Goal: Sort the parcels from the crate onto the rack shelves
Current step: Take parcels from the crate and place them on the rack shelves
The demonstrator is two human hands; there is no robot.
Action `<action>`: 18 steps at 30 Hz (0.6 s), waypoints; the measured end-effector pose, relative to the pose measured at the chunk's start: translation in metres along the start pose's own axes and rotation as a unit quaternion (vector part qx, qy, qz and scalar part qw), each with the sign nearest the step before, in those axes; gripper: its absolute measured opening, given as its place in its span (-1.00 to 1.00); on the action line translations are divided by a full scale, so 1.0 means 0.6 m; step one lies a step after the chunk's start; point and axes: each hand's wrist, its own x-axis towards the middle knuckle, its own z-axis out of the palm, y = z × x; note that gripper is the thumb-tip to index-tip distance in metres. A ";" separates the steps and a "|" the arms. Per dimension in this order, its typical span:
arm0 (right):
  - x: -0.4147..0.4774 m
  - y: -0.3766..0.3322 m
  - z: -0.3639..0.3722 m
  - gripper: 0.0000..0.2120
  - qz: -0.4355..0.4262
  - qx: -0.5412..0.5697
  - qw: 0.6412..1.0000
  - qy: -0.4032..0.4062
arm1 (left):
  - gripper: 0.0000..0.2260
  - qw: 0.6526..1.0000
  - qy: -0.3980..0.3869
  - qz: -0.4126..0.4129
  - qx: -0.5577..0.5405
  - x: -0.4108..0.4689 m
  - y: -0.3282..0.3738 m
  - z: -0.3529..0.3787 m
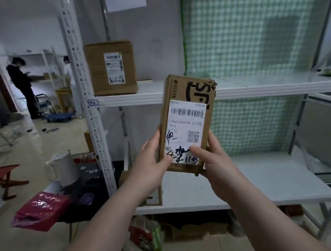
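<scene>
I hold a brown cardboard parcel [189,111] upright in front of the white rack, its white label with barcode, QR code and black handwriting facing me. My left hand [151,163] grips its lower left edge. My right hand [210,161] grips the lower right corner, thumb on the label. Behind it runs the upper shelf [258,88], where another labelled brown box [111,68] stands at the left end. The lower shelf [247,186] lies below my hands. No crate is in view.
The rack's perforated white post [85,88] rises on the left. A small box [153,197] sits at the lower shelf's left end. A white kettle [61,169] and a pink bag [39,210] are on a dark table at left. Two people stand far left.
</scene>
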 end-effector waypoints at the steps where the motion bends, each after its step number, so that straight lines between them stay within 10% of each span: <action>1: 0.017 -0.004 0.003 -0.43 -0.006 -0.007 1.000 0.002 | -0.38 1.000 0.005 0.008 0.011 0.015 0.003 -0.005; 18: 0.450 -0.066 0.046 -0.41 -0.149 -0.130 0.980 0.021 | -0.36 0.981 0.153 0.099 0.068 0.448 -0.091 -0.093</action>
